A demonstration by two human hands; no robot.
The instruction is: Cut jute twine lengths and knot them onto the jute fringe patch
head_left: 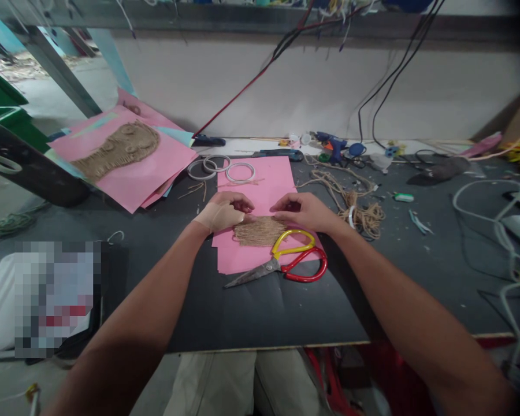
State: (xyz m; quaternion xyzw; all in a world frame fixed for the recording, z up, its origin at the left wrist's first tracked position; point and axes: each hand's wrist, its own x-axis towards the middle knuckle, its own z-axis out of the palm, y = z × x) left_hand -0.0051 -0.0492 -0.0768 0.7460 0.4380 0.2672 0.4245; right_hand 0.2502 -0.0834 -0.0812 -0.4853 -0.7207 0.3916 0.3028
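Observation:
A small mat of jute twine (260,234), laid in close rows, lies on pink paper (275,179) in front of me. My left hand (225,214) is at the mat's upper left, fingers curled and thumb on its top edge. At the upper right my right hand (303,209) mirrors it, fingers bent and thumb tip on the twine. Both hands seem to pinch the top row; the exact grip is partly hidden by the fingers. Scissors (277,263) with one yellow and one red handle lie across the mat's lower right corner and the paper.
Silvery rings (240,172) lie behind my left hand. A loose twine bundle (366,216) is right of my right hand. Pink sheets (125,188) with a twine shape (121,147) are at the left. A blue glue gun (335,147) and a cutter knife (281,154) sit along the back.

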